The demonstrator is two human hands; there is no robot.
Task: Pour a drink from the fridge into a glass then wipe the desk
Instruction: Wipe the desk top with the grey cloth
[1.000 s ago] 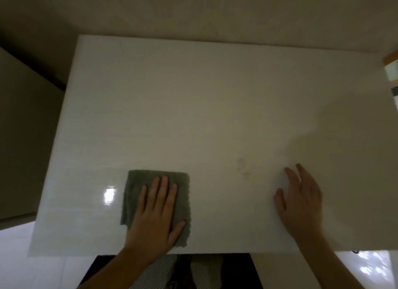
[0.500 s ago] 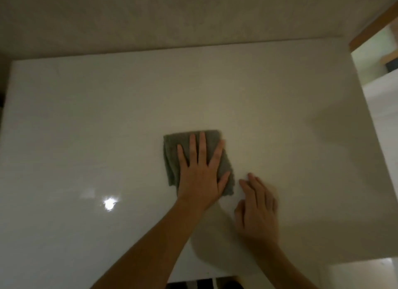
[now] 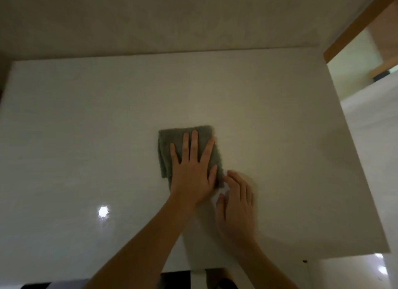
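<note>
A person's left hand (image 3: 191,170) presses flat, fingers straight, on a folded grey-green cloth (image 3: 189,151) at the centre of the glossy white surface (image 3: 280,138); the right hand (image 3: 238,200), grip released, rests at the cloth's 5 o'clock.

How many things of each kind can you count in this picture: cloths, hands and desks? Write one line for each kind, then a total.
Cloths: 1, the grey-green cloth under the left hand
Hands: 2, left hand and right hand
Desks: 1, the white desk
Total: 4
</note>
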